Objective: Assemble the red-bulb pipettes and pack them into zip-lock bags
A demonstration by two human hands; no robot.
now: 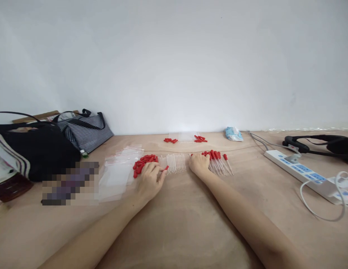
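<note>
My left hand (pixel 151 179) pinches a small red rubber bulb (pixel 166 168) between thumb and fingers. Just behind that hand lies a pile of red rubber bulbs (pixel 138 166). Clear thin dropper tubes (pixel 174 163) are lined up side by side between my two hands. My right hand (pixel 199 163) is closed at the right end of this row, and a bit of red bulb (pixel 191 154) shows past its fingers; the rest of what it grips is hidden. Several droppers with red bulbs (pixel 215 157) lie fanned out right beside it, one slightly apart (pixel 225 157).
Clear zip bags (pixel 114 175) lie at left, near a blurred-out object (pixel 70 183). More red bulbs (pixel 200 139) and tubes rest by the wall. Bags (pixel 89 130) stand far left. A blue-white packet (pixel 234 133), power strip (pixel 302 172) with cables and black headset (pixel 322 144) lie right.
</note>
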